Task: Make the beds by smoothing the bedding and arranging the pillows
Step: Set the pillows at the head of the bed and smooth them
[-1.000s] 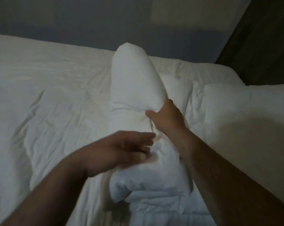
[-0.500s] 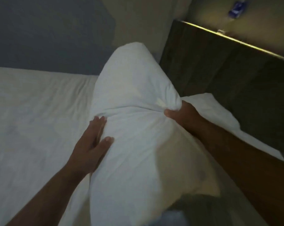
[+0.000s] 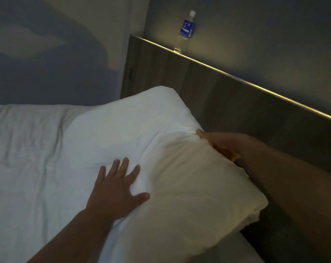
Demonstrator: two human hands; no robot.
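Note:
A white pillow [image 3: 142, 141] lies at the head of the bed, its far edge close to the dark wooden headboard [image 3: 227, 103]. My right hand [image 3: 221, 145] grips a bunch of the pillow's fabric on its far right edge, fingers partly hidden in the folds. With fingers spread flat, my left hand [image 3: 115, 188] presses on the pillow's near left side. Wrinkled white bedding [image 3: 24, 168] covers the mattress to the left.
A water bottle [image 3: 185, 31] with a blue label stands on the lit ledge atop the headboard. A grey-blue wall [image 3: 47, 63] runs behind the bed on the left. The room is dim.
The pillow has swung from upright over the bed down toward the headboard and now lies flat. My left hand went from its side to pressing flat on top. My right hand kept its grip.

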